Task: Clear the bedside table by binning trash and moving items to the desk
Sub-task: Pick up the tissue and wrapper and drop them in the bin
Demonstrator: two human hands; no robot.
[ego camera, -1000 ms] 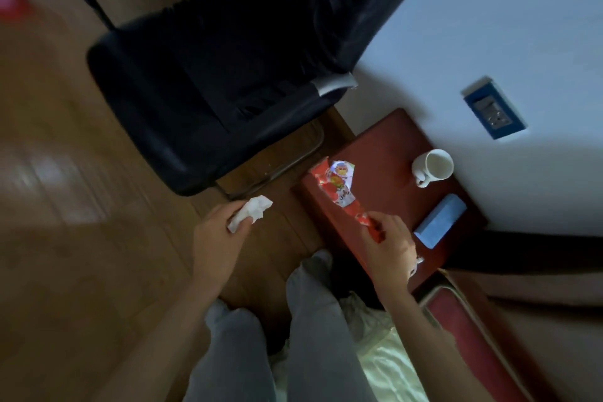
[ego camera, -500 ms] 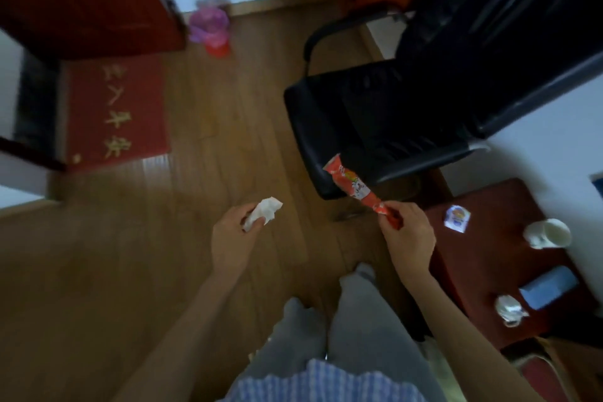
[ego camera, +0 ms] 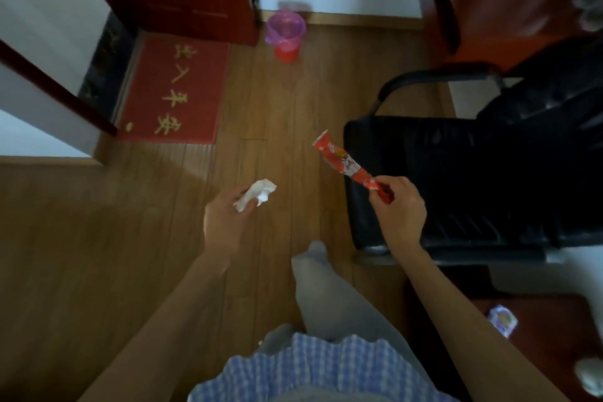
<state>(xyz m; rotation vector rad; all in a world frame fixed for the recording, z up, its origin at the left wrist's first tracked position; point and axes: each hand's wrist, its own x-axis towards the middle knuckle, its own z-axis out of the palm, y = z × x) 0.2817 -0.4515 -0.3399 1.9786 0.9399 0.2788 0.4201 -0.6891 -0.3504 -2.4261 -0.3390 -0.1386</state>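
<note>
Now facing the pink plastic bin [ego camera: 286,30], far ahead; left grip [ego camera: 225,222] holds crumpled white tissue [ego camera: 256,195], right grip [ego camera: 399,206] pinches red snack wrapper [ego camera: 342,161].

A crumpled white tissue [ego camera: 256,194] sits pinched in the left hand [ego camera: 225,222], held out over the wooden floor. A long red snack wrapper [ego camera: 346,161] with white and yellow print is gripped at its twisted lower end by the right hand [ego camera: 399,206], its open end pointing up and away. The bin [ego camera: 286,33], red with a pink-purple liner, stands upright against the far wall. A small pale wrapper [ego camera: 502,320] lies on the dark red table [ego camera: 538,336] at lower right
</note>
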